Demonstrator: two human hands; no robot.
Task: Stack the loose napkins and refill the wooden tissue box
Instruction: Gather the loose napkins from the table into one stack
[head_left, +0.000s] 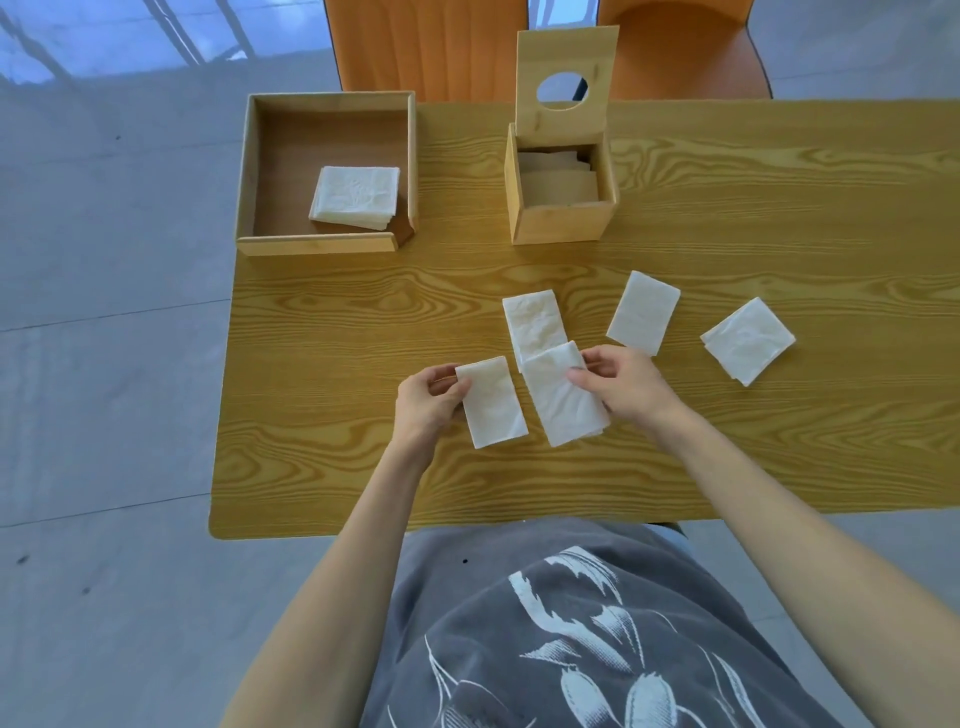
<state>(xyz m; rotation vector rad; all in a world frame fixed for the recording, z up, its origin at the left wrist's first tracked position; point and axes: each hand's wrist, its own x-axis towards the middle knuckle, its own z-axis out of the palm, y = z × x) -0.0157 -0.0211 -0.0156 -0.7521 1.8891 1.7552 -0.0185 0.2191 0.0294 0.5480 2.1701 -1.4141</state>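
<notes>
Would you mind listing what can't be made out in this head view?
- How full the tissue box is: its walls shade the inside.
- Napkin count in the tray stack: edges too fine.
- Left hand fingers under its napkin: hidden.

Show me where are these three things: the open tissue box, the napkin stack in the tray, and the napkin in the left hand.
wooden tissue box (561, 223): head view, on its front wall.
napkin stack (356, 195): head view, middle of the top napkin.
napkin in left hand (493, 405): head view, centre of the sheet.
</notes>
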